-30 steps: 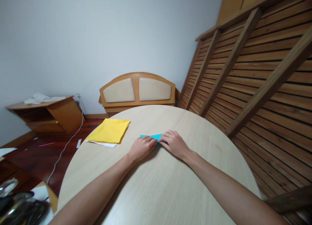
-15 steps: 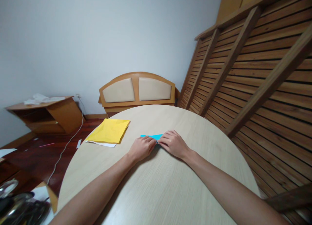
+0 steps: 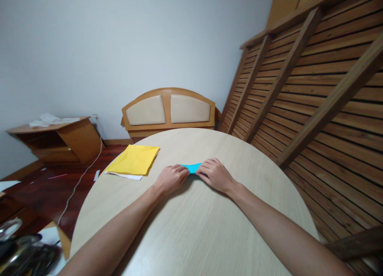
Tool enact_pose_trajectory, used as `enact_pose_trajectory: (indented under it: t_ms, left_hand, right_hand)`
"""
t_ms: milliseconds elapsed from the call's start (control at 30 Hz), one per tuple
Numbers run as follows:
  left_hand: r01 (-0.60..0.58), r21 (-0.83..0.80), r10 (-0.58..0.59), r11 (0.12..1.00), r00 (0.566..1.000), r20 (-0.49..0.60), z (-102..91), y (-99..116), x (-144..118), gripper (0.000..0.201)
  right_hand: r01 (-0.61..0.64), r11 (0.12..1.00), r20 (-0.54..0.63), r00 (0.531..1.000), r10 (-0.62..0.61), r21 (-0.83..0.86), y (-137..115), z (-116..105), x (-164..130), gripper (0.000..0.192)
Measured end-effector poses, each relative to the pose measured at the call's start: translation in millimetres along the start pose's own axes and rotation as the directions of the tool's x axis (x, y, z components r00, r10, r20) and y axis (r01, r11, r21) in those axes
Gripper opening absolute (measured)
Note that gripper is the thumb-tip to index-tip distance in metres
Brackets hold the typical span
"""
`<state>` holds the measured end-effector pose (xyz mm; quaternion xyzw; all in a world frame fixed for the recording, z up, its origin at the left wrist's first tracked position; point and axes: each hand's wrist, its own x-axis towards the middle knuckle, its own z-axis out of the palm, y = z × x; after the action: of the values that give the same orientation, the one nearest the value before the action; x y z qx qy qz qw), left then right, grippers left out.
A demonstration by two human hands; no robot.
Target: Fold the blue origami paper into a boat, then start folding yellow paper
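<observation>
A narrow piece of blue paper (image 3: 193,168) lies between my hands near the middle of the round table (image 3: 203,228). My left hand (image 3: 172,178) has its fingers closed on the paper's left end. At the opposite end, my right hand (image 3: 216,175) grips the paper with thumb and fingers pressed together. Both ends of the paper are partly hidden by the fingers. To the left of my left hand lies a stack of yellow paper (image 3: 134,159), with a white sheet (image 3: 128,176) showing beneath its near edge.
Behind the table stands a wooden headboard (image 3: 168,108) with two pale panels. A slatted wooden frame (image 3: 299,92) leans close along the right. On the left are a low cabinet (image 3: 74,142) with crumpled paper on top and a white cable (image 3: 80,180) across the floor.
My left hand has shifted slightly left, away from the right one, so a gap with more of the blue paper shows between them. The right hand stays nearly in place.
</observation>
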<state>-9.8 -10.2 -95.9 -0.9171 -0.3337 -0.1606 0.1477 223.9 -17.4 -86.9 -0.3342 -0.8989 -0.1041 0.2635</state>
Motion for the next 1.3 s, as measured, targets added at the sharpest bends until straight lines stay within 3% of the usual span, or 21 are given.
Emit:
enact_pose_trajectory:
  t_ms: [267,567,767,1033,1300]
  left_hand:
    - [0.004,-0.017,-0.005,1.000,0.998,-0.057,5.5,-23.4,-7.5,0.023]
    - [-0.022,-0.062,0.018,0.998,0.997,-0.072,-2.5,-38.5,-15.8,0.024]
    - [-0.050,-0.023,0.047,0.999,0.994,-0.098,1.4,-25.3,-8.7,0.023]
    - [-0.046,-0.021,0.045,0.999,0.998,-0.042,3.4,6.6,3.9,0.024]
    - [0.031,-0.019,-0.032,0.999,0.999,-0.030,4.8,3.7,0.8,0.027]
  right_hand:
    - [-0.028,1.000,0.013,1.000,0.028,0.001,5.6,-1.9,-1.7,0.014]
    - [-0.063,0.998,0.016,0.998,0.063,0.004,9.3,-2.9,-3.6,0.012]
    - [-0.048,0.999,0.017,0.999,0.048,0.004,5.0,0.8,-2.7,0.009]
    - [0.002,1.000,0.011,1.000,-0.003,0.023,-6.4,6.7,0.4,0.012]
    - [0.017,1.000,-0.027,0.999,-0.017,-0.007,5.9,7.0,-3.9,0.015]
